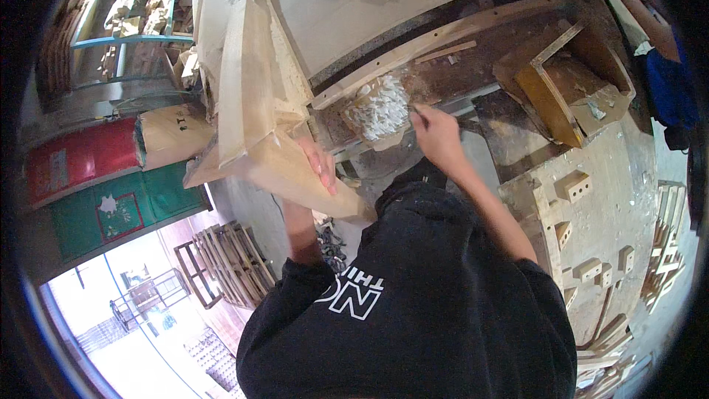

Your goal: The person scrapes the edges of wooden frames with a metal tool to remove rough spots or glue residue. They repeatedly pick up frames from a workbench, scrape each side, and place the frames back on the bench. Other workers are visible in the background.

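My left hand (pixel 319 165) is closed around the edge of a pale wooden frame (pixel 247 114), made of joined boards that meet at a corner beside my fingers. One board (pixel 317 191) of it slants down toward my body. My right hand (pixel 437 137) is closed, with the tip of something thin and dark showing at its fingers; its kind cannot be made out. Just left of those fingers is a heap of small white pieces (pixel 380 108) on a scrap of cardboard (pixel 391 140). The right fingers are close to the heap, apart from the frame.
A long wooden rail with holes (pixel 443 41) runs behind the heap. To the right stands an open wooden box (pixel 550 96). Several drilled wooden blocks (pixel 574 186) lie on a board nearer me. Slatted frames (pixel 233 262) lean at the left. Another person's blue clothing (pixel 668 85) shows far right.
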A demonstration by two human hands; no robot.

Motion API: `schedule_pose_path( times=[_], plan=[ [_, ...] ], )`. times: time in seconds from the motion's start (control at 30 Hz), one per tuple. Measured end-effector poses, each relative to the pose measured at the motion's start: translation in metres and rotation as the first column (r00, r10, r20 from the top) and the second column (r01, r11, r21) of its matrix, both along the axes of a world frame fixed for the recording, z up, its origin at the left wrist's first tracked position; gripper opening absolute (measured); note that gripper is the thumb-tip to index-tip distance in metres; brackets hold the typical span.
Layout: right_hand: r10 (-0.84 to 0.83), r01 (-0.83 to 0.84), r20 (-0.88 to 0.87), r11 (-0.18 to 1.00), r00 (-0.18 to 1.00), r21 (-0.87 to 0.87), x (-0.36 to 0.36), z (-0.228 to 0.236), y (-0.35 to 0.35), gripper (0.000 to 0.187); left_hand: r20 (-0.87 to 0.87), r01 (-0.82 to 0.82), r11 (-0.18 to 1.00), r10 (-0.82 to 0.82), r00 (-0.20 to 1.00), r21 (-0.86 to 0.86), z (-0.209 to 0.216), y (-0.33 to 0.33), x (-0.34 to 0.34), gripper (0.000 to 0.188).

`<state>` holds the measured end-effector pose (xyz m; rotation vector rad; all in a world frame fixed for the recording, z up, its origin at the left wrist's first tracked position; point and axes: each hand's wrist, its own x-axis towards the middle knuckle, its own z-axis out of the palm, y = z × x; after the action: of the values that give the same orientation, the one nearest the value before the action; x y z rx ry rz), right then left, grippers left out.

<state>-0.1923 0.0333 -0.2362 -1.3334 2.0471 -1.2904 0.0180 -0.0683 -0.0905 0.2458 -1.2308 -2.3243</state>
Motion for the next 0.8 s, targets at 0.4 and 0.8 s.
schedule_pose_path(
  times=[0.4, 0.8],
  plan=[
    [0.412, 0.034, -0.582, 0.796, 0.701, 0.604, 0.056, -0.104, -0.004, 0.017, -0.007, 0.012, 1.000, -0.012, 1.000, -0.011, 0.002, -0.006, -0.005, 0.056],
    [0.248, 0.002, -0.459, 0.878, 0.853, 0.478, 0.046, -0.056, 0.030, 0.051, -0.013, 0.129, 0.990, -0.130, 0.991, -0.059, 0.011, 0.009, -0.025, 0.060]
  ],
)
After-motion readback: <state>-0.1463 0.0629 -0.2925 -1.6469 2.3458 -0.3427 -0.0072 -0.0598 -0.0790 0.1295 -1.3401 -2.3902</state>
